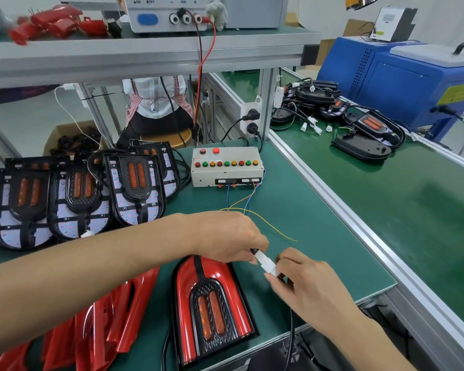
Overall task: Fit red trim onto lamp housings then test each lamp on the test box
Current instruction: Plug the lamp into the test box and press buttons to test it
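Trimmed lamp (pixel 214 309) lies flat on the green worktop (pixel 319 236), near edge, red trim (pixel 184 279) already seated. Your left hand (pixel 225 236) pinches one half of the white connector (pixel 264 261); your right hand (pixel 308 285) pinches the mating half, the two touching or just joined, I cannot tell which. Judgement: the plugs are light, hard and small, their thin wires weak, so hold the plastic bodies, never the leads. The lamp looks rigid and its glossy trim likely slippery, prone to scratching; lift it by the black rim. The test box (pixel 227 167) stands behind, well apart.
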{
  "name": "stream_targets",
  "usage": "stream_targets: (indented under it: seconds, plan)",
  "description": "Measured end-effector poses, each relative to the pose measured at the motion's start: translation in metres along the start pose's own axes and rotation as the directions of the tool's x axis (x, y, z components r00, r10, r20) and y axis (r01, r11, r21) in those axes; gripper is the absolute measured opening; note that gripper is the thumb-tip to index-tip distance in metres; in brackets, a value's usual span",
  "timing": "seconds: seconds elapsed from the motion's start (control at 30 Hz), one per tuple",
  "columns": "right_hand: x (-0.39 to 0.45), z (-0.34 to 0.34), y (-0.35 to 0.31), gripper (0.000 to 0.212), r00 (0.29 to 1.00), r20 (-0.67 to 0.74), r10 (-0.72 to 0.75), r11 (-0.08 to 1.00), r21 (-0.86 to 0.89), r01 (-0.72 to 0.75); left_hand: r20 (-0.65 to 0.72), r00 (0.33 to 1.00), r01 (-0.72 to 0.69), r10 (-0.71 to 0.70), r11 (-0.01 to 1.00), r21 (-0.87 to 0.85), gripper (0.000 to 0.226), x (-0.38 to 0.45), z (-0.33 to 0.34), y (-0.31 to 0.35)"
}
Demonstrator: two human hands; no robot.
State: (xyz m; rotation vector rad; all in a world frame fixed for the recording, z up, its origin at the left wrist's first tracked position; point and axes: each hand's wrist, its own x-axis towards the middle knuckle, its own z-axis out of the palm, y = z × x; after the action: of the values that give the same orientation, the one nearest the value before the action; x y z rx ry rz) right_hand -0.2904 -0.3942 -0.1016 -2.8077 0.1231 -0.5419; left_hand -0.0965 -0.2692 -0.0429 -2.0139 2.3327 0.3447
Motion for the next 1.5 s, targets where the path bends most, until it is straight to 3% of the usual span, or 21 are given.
stream_targets:
  seconds: [0.33,0.47,0.67,1.1,1.23,1.5]
  plan:
    - [0.005,-0.003,-0.001,0.029,0.999,0.032,-0.008,1.0,0.002,0.008,-0.021,1.0,-0.007,0.007,1.0,0.002,0.023,0.002,-0.001,-0.002]
    - [0.001,-0.001,-0.003,0.026,0.995,-0.029,0.099,0.995,0.035,-0.098,-0.025,0.998,0.05,-0.051,0.999,-0.019,0.024,0.002,-0.001,0.0]
    - [-0.004,0.004,-0.012,0.023,0.981,-0.015,0.193,0.98,0.057,-0.192,-0.047,0.997,0.064,-0.066,0.997,-0.038,0.026,0.0,-0.003,0.001]
    - [-0.006,0.007,-0.011,0.032,0.983,-0.073,0.169,0.978,0.134,-0.158,-0.098,0.991,0.085,-0.093,0.993,-0.087,0.022,-0.003,-0.003,0.003]
    - [-0.008,0.008,-0.011,0.02,0.979,-0.08,0.189,0.98,0.084,-0.182,-0.062,0.994,0.084,-0.088,0.994,-0.066,0.022,-0.001,-0.003,0.004]
    - [-0.004,0.007,-0.015,0.018,0.985,-0.071,0.159,0.986,0.06,-0.155,-0.031,0.993,0.112,-0.113,0.993,-0.039,0.024,0.001,-0.002,0.008]
